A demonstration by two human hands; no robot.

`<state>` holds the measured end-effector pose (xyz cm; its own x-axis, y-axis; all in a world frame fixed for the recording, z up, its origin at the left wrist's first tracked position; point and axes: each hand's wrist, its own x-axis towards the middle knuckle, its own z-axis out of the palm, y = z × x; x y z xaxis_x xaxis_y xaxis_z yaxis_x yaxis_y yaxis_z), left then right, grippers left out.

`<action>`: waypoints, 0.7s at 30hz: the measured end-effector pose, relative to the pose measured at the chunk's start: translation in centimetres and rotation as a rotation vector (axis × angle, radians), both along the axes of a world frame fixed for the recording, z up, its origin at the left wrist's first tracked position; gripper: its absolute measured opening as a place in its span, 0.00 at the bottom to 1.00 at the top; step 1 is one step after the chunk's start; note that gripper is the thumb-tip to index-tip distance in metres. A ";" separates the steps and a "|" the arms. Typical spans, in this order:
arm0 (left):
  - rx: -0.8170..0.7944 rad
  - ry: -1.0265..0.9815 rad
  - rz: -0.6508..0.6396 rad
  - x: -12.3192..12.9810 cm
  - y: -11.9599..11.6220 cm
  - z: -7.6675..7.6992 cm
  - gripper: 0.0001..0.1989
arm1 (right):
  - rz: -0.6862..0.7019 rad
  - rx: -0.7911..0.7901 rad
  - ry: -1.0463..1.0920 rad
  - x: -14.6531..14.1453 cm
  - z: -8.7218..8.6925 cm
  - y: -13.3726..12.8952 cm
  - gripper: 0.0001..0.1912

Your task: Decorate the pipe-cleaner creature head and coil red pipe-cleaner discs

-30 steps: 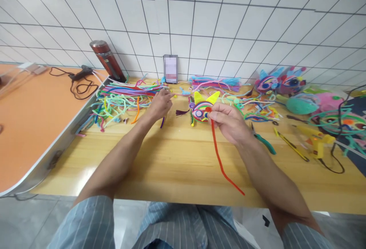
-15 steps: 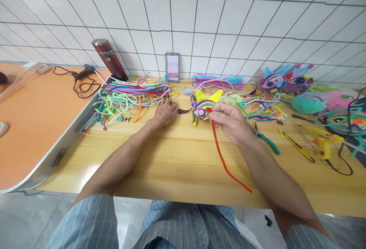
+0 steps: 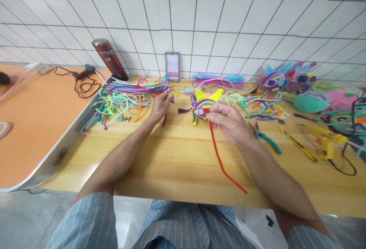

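Head view, looking down: a person in a striped, short-sleeved shirt sits or stands at a wooden table point(image 3: 171, 165) against a white tiled wall point(image 3: 223, 20). The right hand point(image 3: 228, 121) pinches a red pipe cleaner point(image 3: 216, 150) between thumb and fingers, near its coiled upper end; the rest hangs down, bends, and reaches toward the table's front edge. Just behind that coil is a colourful striped ornament point(image 3: 200, 104) with two yellow, ear-like points, partly covered by the hand; whether the two touch cannot be told.

The left hand point(image 3: 160, 107) is over the table, fingers bent, beside a bundle of pipe cleaners point(image 3: 137, 88). A dark purple strip point(image 3: 164, 120) shows below it, but whether the fingers grip anything cannot be told. Between the hands lies a purple tassel point(image 3: 183, 110).

Left of the left hand is a tangle of mostly pale green pieces point(image 3: 121, 106). Right of the right hand lie teal-handled pliers point(image 3: 270, 142), a yellow cutter point(image 3: 300, 146) and a yellow glue gun point(image 3: 328, 145). A phone point(image 3: 172, 67) leans on the wall.
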<state>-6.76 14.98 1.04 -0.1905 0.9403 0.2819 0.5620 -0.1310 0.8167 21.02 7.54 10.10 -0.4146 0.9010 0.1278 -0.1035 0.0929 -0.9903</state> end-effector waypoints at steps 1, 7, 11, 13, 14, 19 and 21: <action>-0.003 -0.086 -0.020 0.1 0.1 0.2 0.20 | -0.003 -0.001 -0.005 0.0 -0.1 0.0 0.15; -0.102 -0.439 -0.076 0.4 1.2 0.8 0.24 | 0.004 0.008 -0.025 -0.2 -0.4 0.1 0.16; -0.116 -0.432 -0.102 0.0 1.3 0.9 0.09 | 0.019 -0.012 -0.020 -0.4 -0.6 0.1 0.16; -0.124 -0.408 -0.115 -0.2 1.1 1.0 0.09 | 0.028 -0.022 -0.028 -0.5 -0.6 0.0 0.17; -0.134 -0.397 -0.123 -0.4 1.0 0.9 0.08 | 0.033 -0.026 -0.032 -0.6 -0.6 0.0 0.18; -0.183 -0.442 -0.154 -0.9 0.5 0.6 0.21 | 0.043 -0.042 -0.043 -0.8 -0.8 -0.1 0.18; -0.218 -0.553 -0.192 -1.1 0.5 0.4 0.24 | 0.044 -0.043 -0.043 -0.9 -0.9 -0.2 0.18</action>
<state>-7.81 15.45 1.48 -0.0756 0.9971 -0.0122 0.0310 0.0146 0.9994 20.16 7.38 9.23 -0.4585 0.8859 0.0706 -0.0634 0.0466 -0.9969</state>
